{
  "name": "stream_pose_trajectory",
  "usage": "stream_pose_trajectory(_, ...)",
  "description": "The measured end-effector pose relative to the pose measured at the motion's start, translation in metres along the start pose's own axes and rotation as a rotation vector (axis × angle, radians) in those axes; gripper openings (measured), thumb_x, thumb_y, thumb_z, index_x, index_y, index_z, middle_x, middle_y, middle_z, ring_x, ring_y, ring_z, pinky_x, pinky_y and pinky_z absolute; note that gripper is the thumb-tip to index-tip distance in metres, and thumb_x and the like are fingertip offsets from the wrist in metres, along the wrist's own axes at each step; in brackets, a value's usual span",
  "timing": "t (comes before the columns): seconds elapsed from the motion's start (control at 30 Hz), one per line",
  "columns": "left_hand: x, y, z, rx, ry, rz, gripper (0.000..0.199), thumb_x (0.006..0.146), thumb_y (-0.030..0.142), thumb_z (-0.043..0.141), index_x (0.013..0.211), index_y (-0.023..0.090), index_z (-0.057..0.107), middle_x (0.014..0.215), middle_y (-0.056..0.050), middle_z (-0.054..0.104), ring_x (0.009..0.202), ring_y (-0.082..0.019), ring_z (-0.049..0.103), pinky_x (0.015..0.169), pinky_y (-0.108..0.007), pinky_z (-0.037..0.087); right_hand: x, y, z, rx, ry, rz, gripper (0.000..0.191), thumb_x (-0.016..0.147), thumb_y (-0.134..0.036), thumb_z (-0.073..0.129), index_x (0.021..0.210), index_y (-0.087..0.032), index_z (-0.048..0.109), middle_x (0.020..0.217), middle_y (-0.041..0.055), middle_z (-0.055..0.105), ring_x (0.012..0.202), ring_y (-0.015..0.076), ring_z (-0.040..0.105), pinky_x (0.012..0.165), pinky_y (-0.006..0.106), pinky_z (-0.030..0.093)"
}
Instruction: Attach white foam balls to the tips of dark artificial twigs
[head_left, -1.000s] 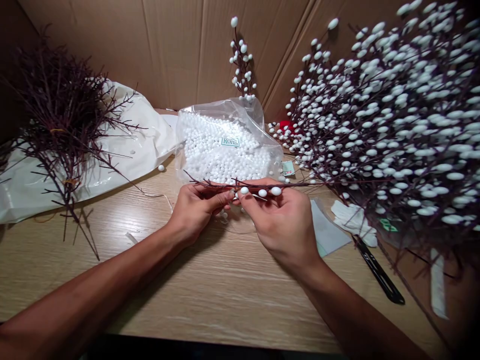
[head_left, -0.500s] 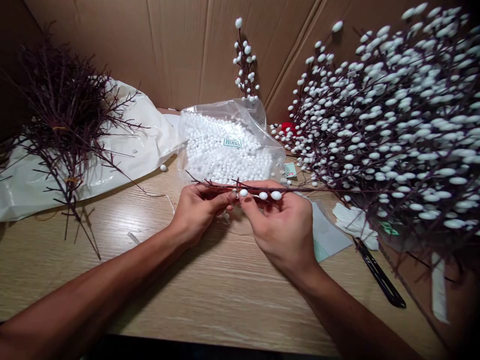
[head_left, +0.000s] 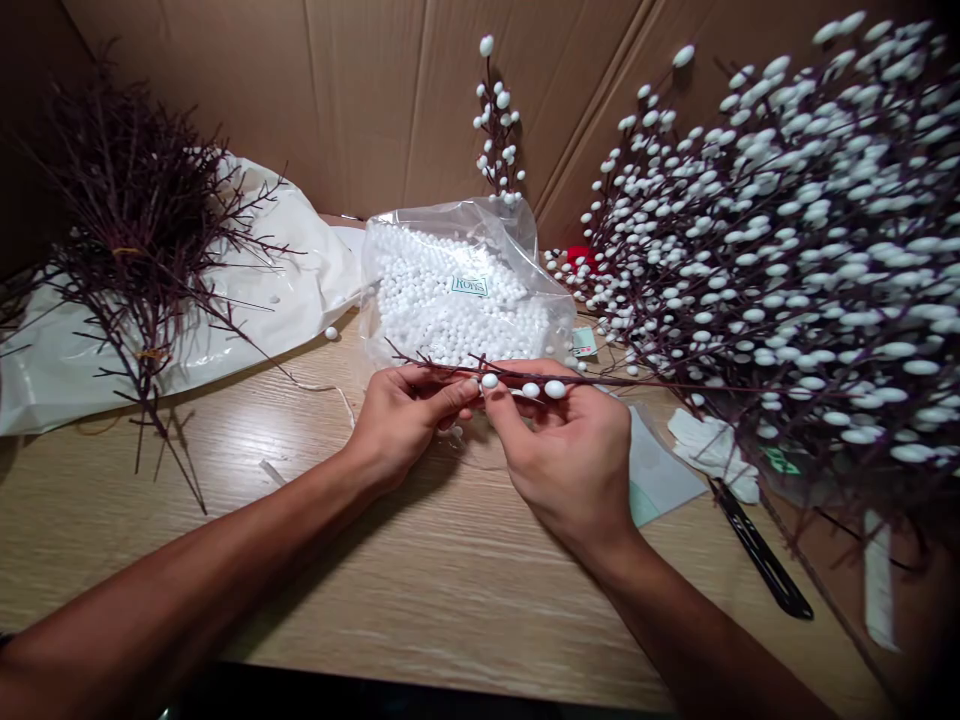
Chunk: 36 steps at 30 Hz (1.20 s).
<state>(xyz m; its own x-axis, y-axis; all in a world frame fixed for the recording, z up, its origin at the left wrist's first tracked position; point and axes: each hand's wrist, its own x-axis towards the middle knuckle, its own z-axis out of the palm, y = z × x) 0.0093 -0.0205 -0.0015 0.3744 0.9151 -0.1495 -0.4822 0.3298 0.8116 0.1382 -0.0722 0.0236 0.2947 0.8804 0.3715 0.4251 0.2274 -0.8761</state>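
A thin dark-brown artificial twig (head_left: pixel 607 380) lies sideways across both my hands above the table, its bare branching tips to the left. My left hand (head_left: pixel 405 415) is closed, thumb and forefinger pinching the twig near its middle. Close beside it, my right hand (head_left: pixel 566 440) is closed around the twig, its thumb against a white foam berry (head_left: pixel 490 381). Two more white berries (head_left: pixel 554 389) sit along the right fingers. What lies between the touching fingertips is partly hidden. Behind the hands stands a clear plastic bag (head_left: pixel 465 290) full of white berries.
Bare brown twigs (head_left: pixel 142 220) lie bundled on a white plastic sheet (head_left: pixel 300 240) at left. At right stands a large mass of white-berried branches (head_left: pixel 787 270). A black utility knife (head_left: pixel 761 550) and crumpled white tissue (head_left: pixel 712 450) lie before it. One berried sprig (head_left: pixel 496 125) leans on the cardboard wall.
The whole view has shifted slightly, so things appear a little further right. My hands keep their hold on the twig, with hardly any movement of the fingers.
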Motion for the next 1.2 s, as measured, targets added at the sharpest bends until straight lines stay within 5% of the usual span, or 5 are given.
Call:
stream_pose_trajectory(0.77,0.001,0.0,-0.0015,-0.044,-0.024,-0.025,0.029,0.06,0.025,0.098,0.08,0.01,0.083,0.077,-0.01,0.077,0.061,-0.009,0.061,0.058,-0.021,0.043,0.0002,-0.0001,-0.0007,-0.056,0.0,-0.018,0.01,0.086,-0.021,0.072,0.095,-0.016,0.075,0.091,0.0079,0.08,0.075,0.0193,0.078,0.066,0.026,0.065)
stream_pose_trajectory(1.0,0.0025,-0.0005,-0.0013,-0.055,0.007,-0.037,0.03,0.061,0.026,0.097,0.081,0.009,0.083,0.081,-0.011,0.077,0.062,-0.01,0.063,0.056,-0.021,0.042,0.0001,0.006,-0.0027,-0.112,0.021,-0.126,0.011,0.09,-0.018,0.07,0.099,-0.018,0.076,0.103,0.0075,0.08,0.092,0.0203,0.077,0.081,0.031,0.065)
stream_pose_trajectory(1.2,0.0026,-0.0009,-0.0016,-0.064,0.015,-0.015,0.027,0.063,0.024,0.096,0.083,0.011,0.083,0.079,-0.008,0.076,0.062,-0.009,0.062,0.056,-0.022,0.041,-0.0008,0.007,-0.0026,-0.185,0.028,-0.143,0.013,0.09,-0.018,0.07,0.101,-0.018,0.076,0.101,0.0069,0.08,0.089,0.0201,0.076,0.082,0.033,0.064)
